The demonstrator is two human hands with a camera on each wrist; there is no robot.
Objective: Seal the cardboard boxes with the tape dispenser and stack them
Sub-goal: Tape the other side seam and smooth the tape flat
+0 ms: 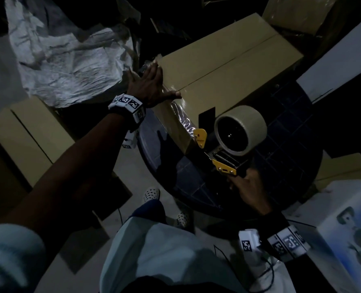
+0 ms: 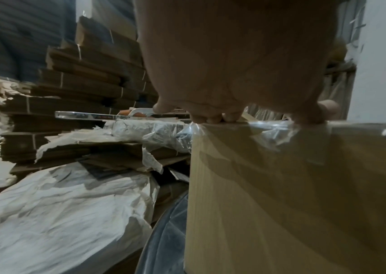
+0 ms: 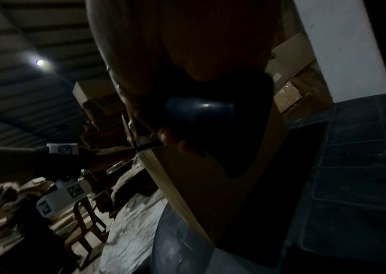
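The cardboard box lies on the round table, under and ahead of the left hand, flaps closed along a centre seam. That hand lies flat with straight fingers on the near top edge, thumb pressing clear tape at the seam, likely so the strip bonds and the box stays put. Nearer the body, the right hand is curled round the tape dispenser, held beside the box's end face with tape running to it.
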